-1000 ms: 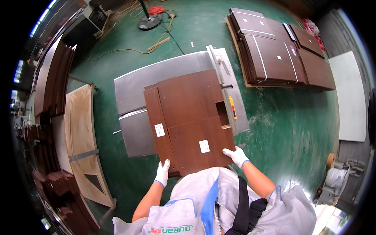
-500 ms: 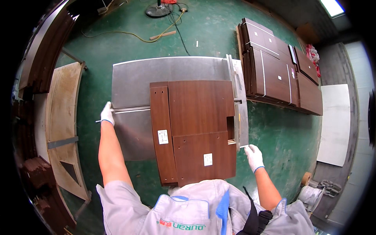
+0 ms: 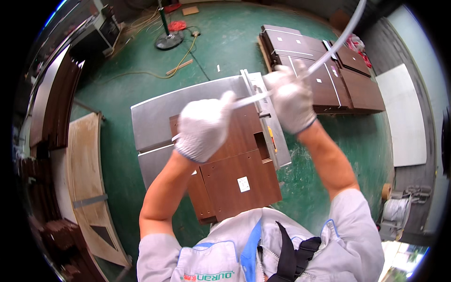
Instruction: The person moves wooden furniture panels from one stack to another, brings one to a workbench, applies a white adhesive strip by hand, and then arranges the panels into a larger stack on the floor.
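Both my hands wear white gloves and are raised close to the camera. My left hand (image 3: 205, 126) and my right hand (image 3: 291, 96) grip a long thin white strip (image 3: 336, 43) that runs from my left fist up past my right fist toward the upper right. Below them a stack of dark brown wood panels (image 3: 237, 176) with small white stickers lies on a grey metal saw table (image 3: 178, 105). My forearms hide part of the panels.
A pallet of several dark brown panels (image 3: 319, 70) lies on the green floor at the upper right. Light wooden boards (image 3: 87, 178) and dark panels (image 3: 51, 103) lie at the left. A fan stand (image 3: 167, 40) with cables sits at the top, a white sheet (image 3: 406, 113) at the right.
My hands left the table and the panel edge and rose toward the camera. They now hold a white strip between them that was not seen before.
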`<action>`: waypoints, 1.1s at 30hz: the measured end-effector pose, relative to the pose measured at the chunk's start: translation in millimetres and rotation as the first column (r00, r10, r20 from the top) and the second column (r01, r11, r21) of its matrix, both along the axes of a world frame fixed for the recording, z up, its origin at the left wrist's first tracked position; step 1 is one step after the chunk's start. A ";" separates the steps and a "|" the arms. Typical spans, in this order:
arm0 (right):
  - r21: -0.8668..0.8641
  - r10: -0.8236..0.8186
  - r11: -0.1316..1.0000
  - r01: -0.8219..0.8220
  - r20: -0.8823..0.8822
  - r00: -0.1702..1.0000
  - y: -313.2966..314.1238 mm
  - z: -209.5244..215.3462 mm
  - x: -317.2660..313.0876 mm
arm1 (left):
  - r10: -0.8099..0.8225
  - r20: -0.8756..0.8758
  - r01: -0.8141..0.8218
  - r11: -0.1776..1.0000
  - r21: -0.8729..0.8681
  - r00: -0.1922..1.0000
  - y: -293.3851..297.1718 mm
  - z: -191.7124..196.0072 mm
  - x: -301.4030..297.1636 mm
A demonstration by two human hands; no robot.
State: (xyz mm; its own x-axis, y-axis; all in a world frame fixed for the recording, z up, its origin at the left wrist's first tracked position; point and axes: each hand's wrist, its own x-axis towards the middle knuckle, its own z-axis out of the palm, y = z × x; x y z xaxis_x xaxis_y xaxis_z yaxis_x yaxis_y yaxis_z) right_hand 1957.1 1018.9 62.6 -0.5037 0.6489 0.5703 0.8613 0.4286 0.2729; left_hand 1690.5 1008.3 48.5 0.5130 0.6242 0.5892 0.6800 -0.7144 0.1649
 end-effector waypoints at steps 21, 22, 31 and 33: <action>-0.694 -0.840 0.536 0.480 -0.380 0.388 0.6 -241.5 174.5 | 0.727 0.502 -0.411 0.683 -0.605 0.469 -30.9 -45.9 -272.0; -0.719 -0.883 0.464 0.517 -0.325 0.339 8.3 -233.8 165.0 | 0.719 0.549 -0.414 0.695 -0.588 0.427 -33.2 -50.1 -285.9; -0.659 -0.778 0.615 0.434 -0.416 0.471 20.8 -256.4 125.5 | 0.821 0.517 -0.299 0.570 -0.765 0.242 -52.3 -105.2 -342.0; -0.730 -0.790 0.592 0.341 -0.441 0.427 24.8 -291.7 113.9 | 0.810 0.515 -0.325 0.585 -0.743 0.281 -47.4 -125.4 -340.2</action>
State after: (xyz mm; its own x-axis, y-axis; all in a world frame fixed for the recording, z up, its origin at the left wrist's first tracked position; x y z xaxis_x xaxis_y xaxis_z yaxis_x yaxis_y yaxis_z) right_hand 2071.0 1043.7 -229.1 0.4837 0.8741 0.0457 0.7426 -0.3821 -0.5501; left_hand 1350.4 960.9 -76.9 -0.5907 0.8052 0.0523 0.2741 0.1394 0.9515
